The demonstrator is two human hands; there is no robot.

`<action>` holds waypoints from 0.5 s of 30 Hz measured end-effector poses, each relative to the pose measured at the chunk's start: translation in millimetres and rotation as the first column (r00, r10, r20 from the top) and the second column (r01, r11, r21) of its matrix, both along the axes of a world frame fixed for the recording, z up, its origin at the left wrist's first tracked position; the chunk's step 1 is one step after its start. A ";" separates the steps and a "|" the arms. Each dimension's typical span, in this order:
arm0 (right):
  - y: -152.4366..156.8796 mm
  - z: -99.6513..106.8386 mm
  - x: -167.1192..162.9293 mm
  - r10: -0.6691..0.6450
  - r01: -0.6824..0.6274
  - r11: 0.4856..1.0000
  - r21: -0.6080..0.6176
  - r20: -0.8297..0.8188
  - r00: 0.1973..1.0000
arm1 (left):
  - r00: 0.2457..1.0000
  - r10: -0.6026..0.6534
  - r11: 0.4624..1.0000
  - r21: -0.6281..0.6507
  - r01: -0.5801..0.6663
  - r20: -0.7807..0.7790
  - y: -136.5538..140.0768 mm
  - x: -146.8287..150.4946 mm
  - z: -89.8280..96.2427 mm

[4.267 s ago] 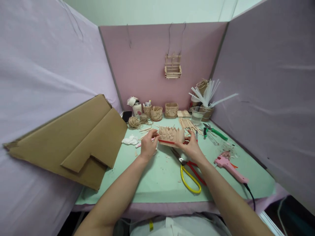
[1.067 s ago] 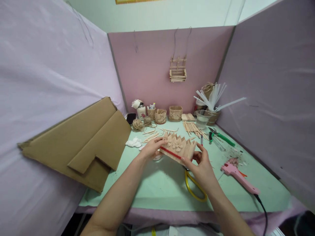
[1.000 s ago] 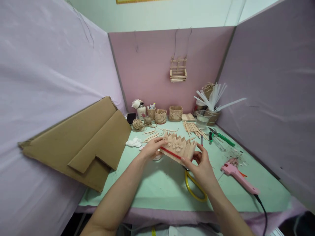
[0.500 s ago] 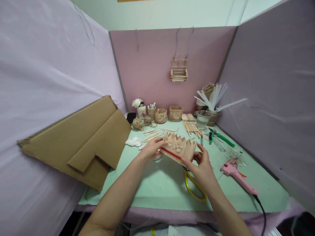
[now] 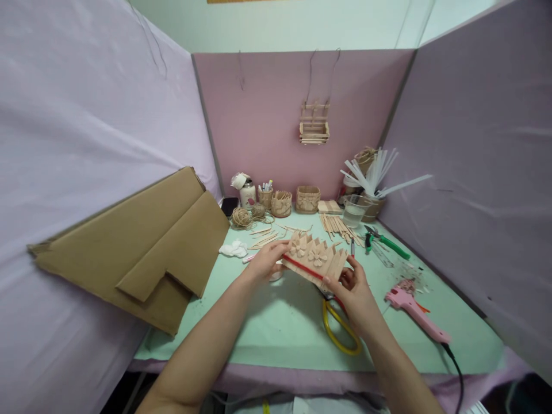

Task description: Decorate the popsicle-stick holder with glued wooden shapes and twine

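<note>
Between my two hands is a small wooden craft-stick box [image 5: 332, 265] with a jagged top edge, flower shapes on its side and a red band near the bottom. My left hand [image 5: 268, 261] grips its left end. On the right end, my right hand [image 5: 354, 287] has its thumb at the lower corner and fingers behind. The box is tilted and held above the table. Beneath it lie scissors with yellow handles [image 5: 340, 328], their blades partly hidden by the box and my right hand.
A pink glue gun [image 5: 416, 313] with a black cord lies at the right, near green-handled pliers [image 5: 392, 244]. Wooden sticks [image 5: 338, 227], twine balls [image 5: 241, 218] and a plastic cup of water [image 5: 354, 214] stand farther back. Folded cardboard [image 5: 142, 241] leans at the left.
The box has tipped slightly, so its flowered side faces me more. Both hands keep hold of it and have hardly shifted.
</note>
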State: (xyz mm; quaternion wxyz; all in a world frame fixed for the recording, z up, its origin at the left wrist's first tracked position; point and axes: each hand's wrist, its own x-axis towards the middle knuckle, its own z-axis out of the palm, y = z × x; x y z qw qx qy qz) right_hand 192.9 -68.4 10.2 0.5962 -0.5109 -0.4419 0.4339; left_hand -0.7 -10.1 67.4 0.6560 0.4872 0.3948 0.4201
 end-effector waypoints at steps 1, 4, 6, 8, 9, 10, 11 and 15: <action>0.3 -0.6 -0.3 -0.002 0.002 1.000 0.003 -0.014 1.000 | 1.000 0.011 1.000 0.004 -0.011 -0.004 -0.4 0.5 -0.7; 0.5 -1.5 -3.7 -0.018 0.019 0.999 0.027 -0.024 1.000 | 0.998 0.056 0.998 0.033 -0.055 -0.025 -0.6 2.6 -5.1; 0.0 -2.8 -7.1 -0.032 0.033 0.998 0.055 -0.014 0.999 | 0.994 0.102 0.991 0.092 -0.098 -0.048 -0.3 4.0 -8.8; -0.7 -5.0 -10.3 -0.041 0.041 0.995 0.089 -0.003 0.999 | 0.989 0.137 0.979 0.158 -0.127 -0.059 -0.1 5.1 -11.8; -1.2 -6.2 -11.7 -0.042 0.042 0.993 0.106 0.003 0.999 | 0.987 0.148 0.974 0.184 -0.135 -0.060 -0.1 5.6 -13.0; -1.7 -7.3 -12.9 -0.043 0.042 0.991 0.124 0.007 0.999 | 0.986 0.153 0.969 0.206 -0.138 -0.060 -0.1 5.9 -13.9; -2.2 -8.2 -14.0 -0.045 0.043 0.989 0.141 0.011 0.999 | 0.986 0.158 0.964 0.225 -0.140 -0.061 -0.2 6.2 -14.5; -3.8 -8.4 -17.2 -0.061 0.055 0.982 0.181 0.026 0.998 | 0.980 0.186 0.944 0.291 -0.159 -0.068 -0.4 6.8 -16.2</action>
